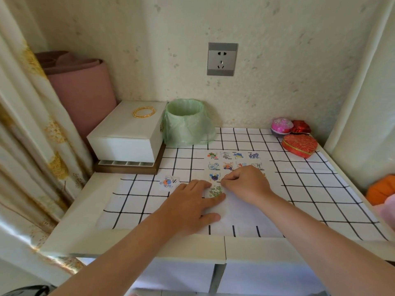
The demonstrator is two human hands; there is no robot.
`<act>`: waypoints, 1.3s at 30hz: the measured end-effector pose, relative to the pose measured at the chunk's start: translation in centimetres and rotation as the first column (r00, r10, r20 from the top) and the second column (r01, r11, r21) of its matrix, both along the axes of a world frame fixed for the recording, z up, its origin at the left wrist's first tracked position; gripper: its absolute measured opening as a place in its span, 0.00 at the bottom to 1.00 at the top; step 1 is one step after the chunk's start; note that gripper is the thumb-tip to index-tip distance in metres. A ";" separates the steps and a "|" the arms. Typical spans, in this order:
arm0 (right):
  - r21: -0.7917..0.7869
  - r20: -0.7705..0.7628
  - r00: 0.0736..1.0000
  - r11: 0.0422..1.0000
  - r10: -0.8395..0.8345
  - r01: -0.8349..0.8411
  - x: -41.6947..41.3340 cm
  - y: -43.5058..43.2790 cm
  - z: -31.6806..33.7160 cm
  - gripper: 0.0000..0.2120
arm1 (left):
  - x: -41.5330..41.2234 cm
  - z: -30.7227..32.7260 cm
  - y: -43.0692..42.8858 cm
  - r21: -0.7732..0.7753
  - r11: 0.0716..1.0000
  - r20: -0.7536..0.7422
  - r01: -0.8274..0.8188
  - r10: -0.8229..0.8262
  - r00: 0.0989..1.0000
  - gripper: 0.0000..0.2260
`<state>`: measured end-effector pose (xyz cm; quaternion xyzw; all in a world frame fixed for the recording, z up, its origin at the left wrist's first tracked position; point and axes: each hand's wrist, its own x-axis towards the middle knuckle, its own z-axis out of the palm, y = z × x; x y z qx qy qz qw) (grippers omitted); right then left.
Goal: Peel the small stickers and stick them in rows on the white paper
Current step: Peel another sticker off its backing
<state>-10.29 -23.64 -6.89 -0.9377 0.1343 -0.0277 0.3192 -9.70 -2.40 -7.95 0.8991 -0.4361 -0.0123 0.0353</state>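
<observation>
Against a papered wall (pixel 277 60), the grid-patterned tabletop (pixel 310 189) holds white paper (pixel 239 212).

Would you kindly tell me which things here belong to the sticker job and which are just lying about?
Job: white paper sheet; small cartoon stickers in rows; loose orange-blue sticker; left hand; right hand.
Lying about: green-bagged bin; white rectangular box; gold bangles; red heart-shaped box; grey wall socket.

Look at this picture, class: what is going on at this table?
A person is sticking small stickers on a white paper. Two rows of four are filled and a third is begun. The left hand presses flat on the paper beside a green sticker; the right hand curls its fingers at the third row, and what they pinch is hidden.
</observation>
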 end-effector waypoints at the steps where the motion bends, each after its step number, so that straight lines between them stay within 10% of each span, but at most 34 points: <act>1: 0.005 -0.007 1.000 1.000 0.003 -0.003 0.0 0.0 0.1 0.07 | 0.0 0.0 0.0 -0.001 1.000 -0.004 -0.002 0.002 1.000 0.31; 10: -0.051 -0.006 1.000 0.999 0.004 -0.004 0.0 0.2 0.2 0.05 | -0.1 0.4 -0.2 0.004 1.000 -0.044 -0.019 0.019 0.999 0.29; 16: -0.158 0.033 0.998 0.987 0.046 -0.040 0.4 1.4 1.9 0.07 | 1.2 2.1 0.3 -0.285 0.939 -0.389 -0.194 0.072 0.918 0.18; 25: -0.175 0.082 0.925 0.919 0.371 -0.353 2.3 8.9 2.9 0.09 | 4.8 4.0 6.2 -0.284 0.854 -0.141 -0.436 0.412 0.900 0.12; 34: -0.327 -0.058 0.921 0.865 0.385 -0.382 3.8 12.5 1.4 0.21 | 5.1 2.7 8.1 -0.131 0.900 -0.071 -0.416 0.410 0.909 0.15; 39: -0.110 -0.019 0.947 0.941 0.321 -0.321 3.9 12.5 1.2 0.19 | 5.4 2.4 7.9 -0.092 0.908 -0.077 -0.409 0.403 0.912 0.16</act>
